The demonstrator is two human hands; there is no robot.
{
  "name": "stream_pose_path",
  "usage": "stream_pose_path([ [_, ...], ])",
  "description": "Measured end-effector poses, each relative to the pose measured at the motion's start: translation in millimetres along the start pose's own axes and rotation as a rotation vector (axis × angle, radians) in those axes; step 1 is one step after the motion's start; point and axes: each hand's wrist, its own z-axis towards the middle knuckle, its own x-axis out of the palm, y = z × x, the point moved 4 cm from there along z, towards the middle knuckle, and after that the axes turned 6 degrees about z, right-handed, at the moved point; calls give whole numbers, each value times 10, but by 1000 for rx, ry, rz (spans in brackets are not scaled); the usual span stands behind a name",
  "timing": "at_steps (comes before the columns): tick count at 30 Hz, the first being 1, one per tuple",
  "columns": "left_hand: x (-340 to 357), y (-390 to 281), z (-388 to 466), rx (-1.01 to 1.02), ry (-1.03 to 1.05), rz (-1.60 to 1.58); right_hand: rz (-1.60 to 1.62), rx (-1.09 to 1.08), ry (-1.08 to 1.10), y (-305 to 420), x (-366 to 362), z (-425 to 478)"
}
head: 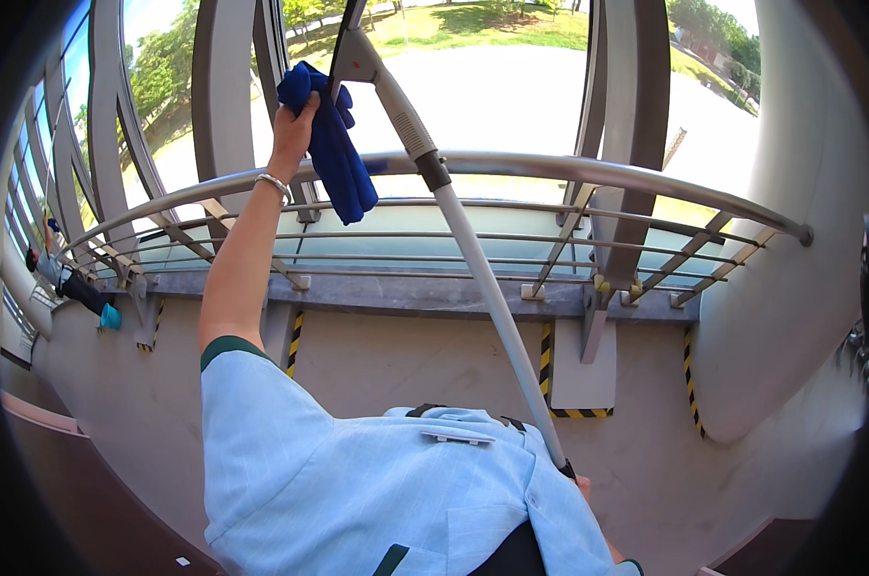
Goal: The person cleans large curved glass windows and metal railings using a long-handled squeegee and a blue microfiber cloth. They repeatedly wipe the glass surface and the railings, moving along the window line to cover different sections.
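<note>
My left hand, with a bracelet at the wrist, is raised above the metal handrail and grips a dark blue cloth. The cloth lies against the blade end of a window squeegee and hangs down in front of the rail. From the squeegee's head a long grey extension pole slants down to the right, crossing in front of the railing. At its lower end my right hand is closed around the pole, mostly hidden behind my light blue shirt.
A curved metal railing runs before tall windows with grey frames. Yellow-and-black tape edges the post bases. A thick round column stands at the right. Far left, another person is near a teal bucket.
</note>
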Motion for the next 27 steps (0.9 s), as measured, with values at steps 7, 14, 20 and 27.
stream_pose_path([
  [7, 803, 763, 6, 132, 79, 470, 292, 176, -156, 650, -264, 106],
  [14, 2573, 205, -779, 705, 286, 601, 300, 209, -180, 950, -85, 289],
  [20, 2889, 274, -1381, 9, 573, -222, 380, 222, -240, 803, -115, 336],
  [27, 1972, -317, -1054, -343, 414, -1165, 31, 114, -139, -318, -219, 150],
])
